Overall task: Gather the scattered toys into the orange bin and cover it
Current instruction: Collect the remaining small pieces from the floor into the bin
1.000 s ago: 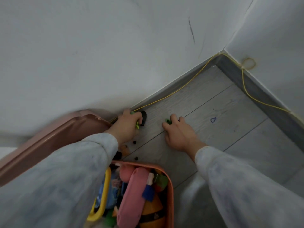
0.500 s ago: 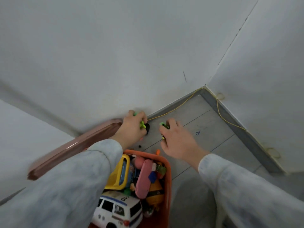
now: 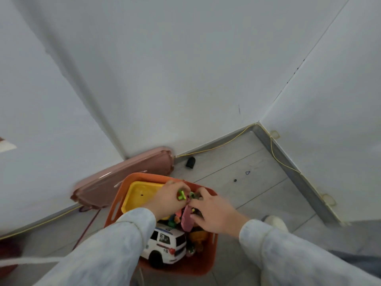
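Orange bin (image 3: 118,205) on the floor at lower centre of the frame, white police car (image 3: 165,246) and yellow tray (image 3: 140,193) inside, left hand (image 3: 169,200) above it pinching a lime-green piece (image 3: 181,195), right hand (image 3: 214,211) alongside pinching a dark green piece (image 3: 193,195), pink lid (image 3: 123,176) leaning on the wall behind, small black piece (image 3: 190,162) on the floor beyond.

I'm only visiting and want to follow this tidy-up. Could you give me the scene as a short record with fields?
Bin: orange plastic bin, uncovered, holds white toy police car, yellow plastic tray, other toys
Left hand: pinches small bright green plastic piece above the bin
Right hand: pinches small dark green ring-shaped piece beside it
Lid: pink plastic lid, propped against the white wall behind the bin
Not gathered: small black toy part, lying on the grey floor near that wall
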